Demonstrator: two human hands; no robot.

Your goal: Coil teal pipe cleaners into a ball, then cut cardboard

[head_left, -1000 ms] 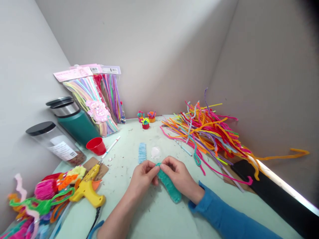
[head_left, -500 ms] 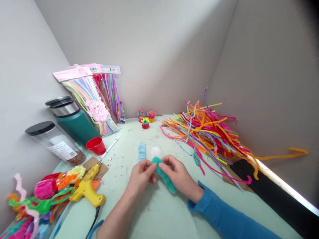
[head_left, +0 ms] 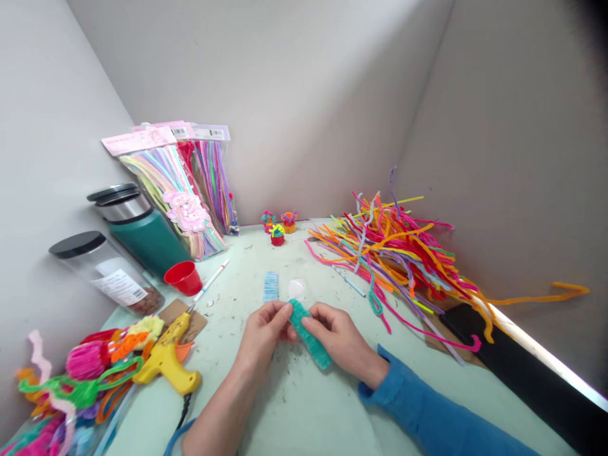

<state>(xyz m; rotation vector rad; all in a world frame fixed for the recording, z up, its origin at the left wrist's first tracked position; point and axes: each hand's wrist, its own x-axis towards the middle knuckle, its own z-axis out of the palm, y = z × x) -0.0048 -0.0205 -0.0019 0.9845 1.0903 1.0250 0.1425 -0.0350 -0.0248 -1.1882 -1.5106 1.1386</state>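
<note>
Between my two hands I hold a teal fuzzy strip that looks made of pipe cleaner point(head_left: 313, 345), tilted with its lower end toward the right. My left hand point(head_left: 268, 323) pinches its upper left end between thumb and fingers. My right hand point(head_left: 339, 335) grips the right side near the top, the thumb lying on its face. Just beyond my hands a light blue ribbed strip point(head_left: 271, 287) lies flat on the table. Beside it is a small whitish round piece point(head_left: 297, 289), partly behind the teal strip.
A yellow glue gun point(head_left: 168, 361) lies left, near colourful fuzzy pieces point(head_left: 88, 361). Behind are a red cup point(head_left: 183, 278), a clear jar point(head_left: 109, 272), a green bottle point(head_left: 142, 234) and pipe cleaner packs point(head_left: 166, 183). Loose pipe cleaners point(head_left: 389, 247) heap at right; small fuzzy figures point(head_left: 278, 235) stand at the back.
The teal strip has turned slightly, its lower end shifting left and more of its face showing. My left hand has moved a little left and my fingers have shifted on the strip.
</note>
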